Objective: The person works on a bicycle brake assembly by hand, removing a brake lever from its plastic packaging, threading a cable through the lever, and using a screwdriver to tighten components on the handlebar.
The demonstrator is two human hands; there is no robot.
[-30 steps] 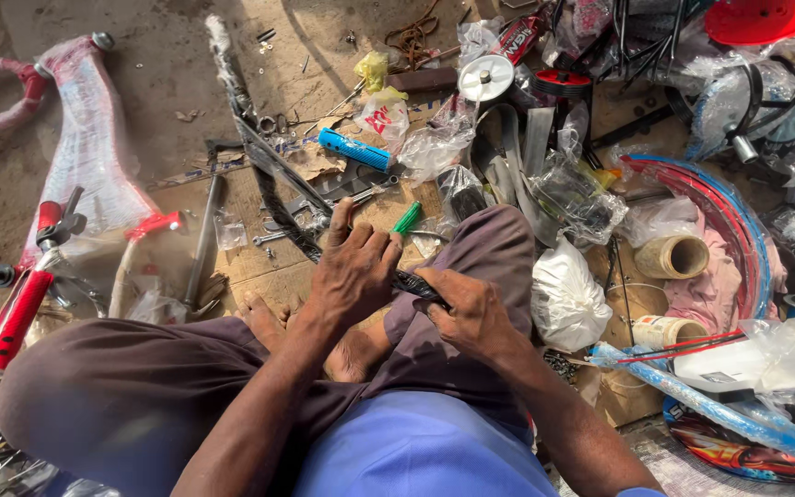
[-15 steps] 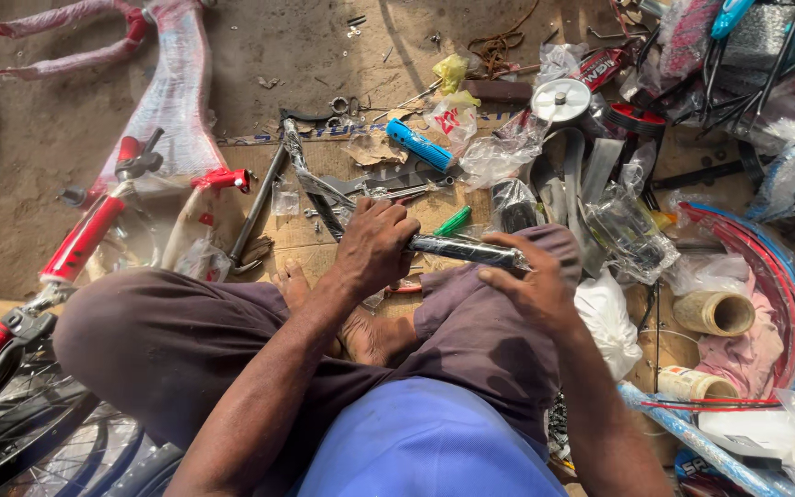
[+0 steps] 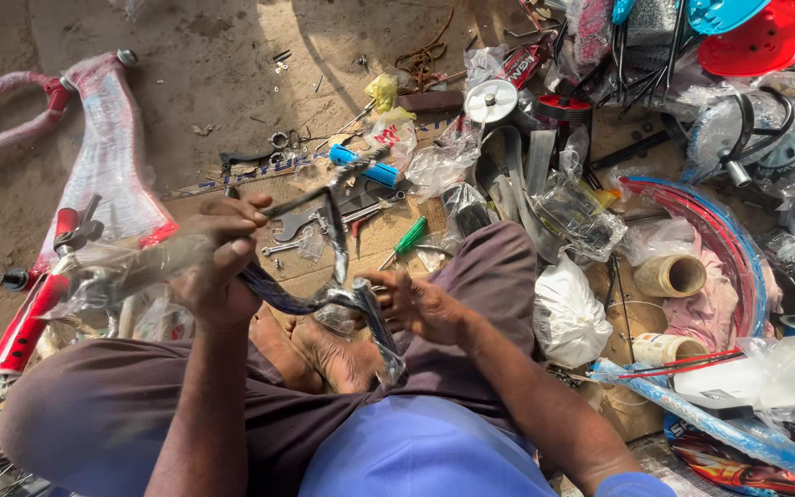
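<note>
a plastic-wrapped bicycle crank arm (image 3: 324, 294) is clamped between the closed left hand (image 3: 218, 262) and right hand (image 3: 416, 304), above the lap; stiff, heavy, slippery where wrapped, so best gripped at its ends.

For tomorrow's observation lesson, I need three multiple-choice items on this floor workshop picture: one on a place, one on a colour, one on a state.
1. Where does the green-handled screwdriver lie?
A. on the floor beside the person's knee
B. in the left hand
C. inside the tape roll

2. What colour is the round plastic disc at top right?
A. yellow
B. red
C. white

3. What is the left hand doing?
A. resting open on the floor
B. gripping the wrapped metal part
C. holding a cup

Answers: 1 A, it lies on the ground by the knee; 2 B, plainly red; 3 B, fingers curl round it.
</note>
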